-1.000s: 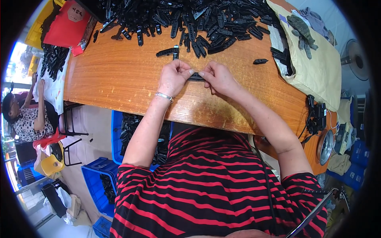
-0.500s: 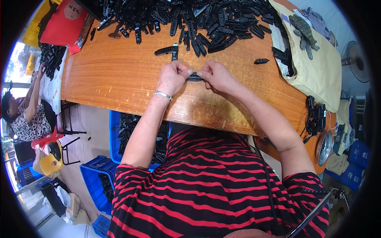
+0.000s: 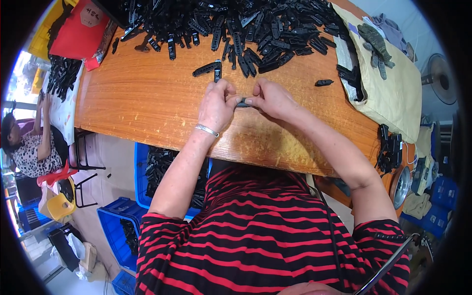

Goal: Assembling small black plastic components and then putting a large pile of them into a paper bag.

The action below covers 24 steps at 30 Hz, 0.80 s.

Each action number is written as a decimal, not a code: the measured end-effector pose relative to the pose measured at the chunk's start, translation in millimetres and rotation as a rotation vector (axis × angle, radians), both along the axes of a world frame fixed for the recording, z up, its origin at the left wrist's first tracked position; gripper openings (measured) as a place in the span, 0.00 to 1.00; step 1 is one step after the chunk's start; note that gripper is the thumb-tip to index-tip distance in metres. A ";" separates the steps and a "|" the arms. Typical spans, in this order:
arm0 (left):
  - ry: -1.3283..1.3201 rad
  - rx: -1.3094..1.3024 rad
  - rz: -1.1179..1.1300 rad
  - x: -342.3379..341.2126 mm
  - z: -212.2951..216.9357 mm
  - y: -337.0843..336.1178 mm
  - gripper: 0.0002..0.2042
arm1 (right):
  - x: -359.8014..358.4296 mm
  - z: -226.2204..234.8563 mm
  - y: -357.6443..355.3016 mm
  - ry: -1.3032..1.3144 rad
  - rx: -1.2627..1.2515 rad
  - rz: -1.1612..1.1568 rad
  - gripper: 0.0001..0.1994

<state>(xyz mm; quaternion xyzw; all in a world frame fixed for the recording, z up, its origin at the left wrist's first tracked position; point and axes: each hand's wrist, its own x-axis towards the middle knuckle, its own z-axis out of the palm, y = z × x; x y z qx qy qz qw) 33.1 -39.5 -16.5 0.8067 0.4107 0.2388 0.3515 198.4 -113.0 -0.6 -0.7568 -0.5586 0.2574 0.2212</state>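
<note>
Nearest is the person's striped shirt (image 3: 265, 231), with a blue bin (image 3: 141, 184) of black parts low on the left, below the worktop (image 3: 147, 110). Over the worktop's near half, the left hand (image 3: 215, 104) and right hand (image 3: 275, 101) pinch a slim black piece (image 3: 242, 103) between thumbs and fingers, one at each end. The fingers cover much of it, and I cannot tell whether it touches the wood. With so little to grip, it could slip or spring away if one thumb slid off, and uneven pressure from the two sides might bend or crack it. Just beyond the left hand lie a long black piece (image 3: 206, 68) and a shorter one with a silvery end (image 3: 218, 73); a careless knuckle could knock them askew. Farther right, a lone black piece (image 3: 324, 82) lies near a pale cloth bag (image 3: 388, 101). At the back sits a loose heap of black parts (image 3: 275, 34); being piled unevenly, some could slide forward if bumped.
</note>
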 end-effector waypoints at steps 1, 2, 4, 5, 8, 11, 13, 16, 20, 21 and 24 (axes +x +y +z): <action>-0.003 0.008 -0.004 -2.8 -2.7 -2.2 0.08 | 0.5 1.6 0.4 0.103 -0.041 0.003 0.11; -0.018 -0.005 -0.015 -5.3 -5.8 -4.1 0.09 | 1.9 0.9 -0.9 0.098 -0.030 -0.001 0.11; -0.043 -0.010 -0.042 -7.1 -4.3 -6.8 0.10 | 5.0 -9.7 -13.0 0.185 0.033 -0.036 0.15; -0.038 -0.044 -0.067 -11.8 0.4 -10.9 0.11 | 0.9 -8.9 -19.5 0.266 0.120 -0.031 0.13; -0.050 -0.088 -0.142 -23.4 3.6 -18.4 0.12 | -6.5 4.0 -35.2 0.147 0.261 0.063 0.11; -0.135 -0.432 -0.249 -35.3 18.4 -29.5 0.12 | -15.2 4.8 -38.7 0.201 0.311 0.109 0.10; 0.000 -0.334 -0.294 -61.5 24.3 -24.6 0.10 | -10.5 6.5 -38.3 0.309 0.279 0.149 0.08; 0.009 -0.446 -0.158 -127.3 45.0 -17.9 0.08 | 21.1 1.3 -27.9 -0.010 0.402 0.133 0.06; 0.504 -0.204 -0.016 -223.0 62.4 -4.4 0.13 | 52.2 -0.4 -5.1 -0.308 0.464 0.019 0.06; 0.523 0.058 -0.030 -227.0 63.1 -3.6 0.13 | 56.9 -2.6 1.1 -0.370 0.461 0.033 0.07; 0.350 0.187 0.064 -206.9 59.9 0.4 0.13 | 62.4 -11.8 16.5 -0.472 0.445 0.092 0.09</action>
